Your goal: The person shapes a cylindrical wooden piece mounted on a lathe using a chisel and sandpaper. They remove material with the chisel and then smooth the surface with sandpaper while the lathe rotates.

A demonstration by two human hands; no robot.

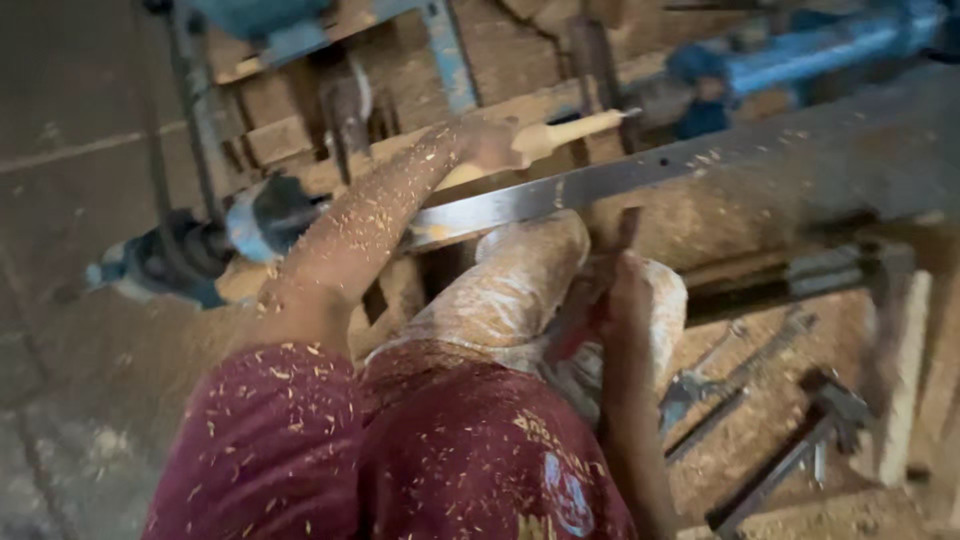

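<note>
Wooden spindle (560,135) under left hand (487,143)

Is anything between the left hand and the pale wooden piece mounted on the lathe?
Nothing visible. The left hand already rests on the wooden spindle, above the long metal tool rest. The right hand is low, below the rest, on a dark red-handled tool; sawdust coats the arm.

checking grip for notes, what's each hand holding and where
Left hand grips the pale turned wooden piece at its thick end; right hand holds a dark tool handle.
</note>
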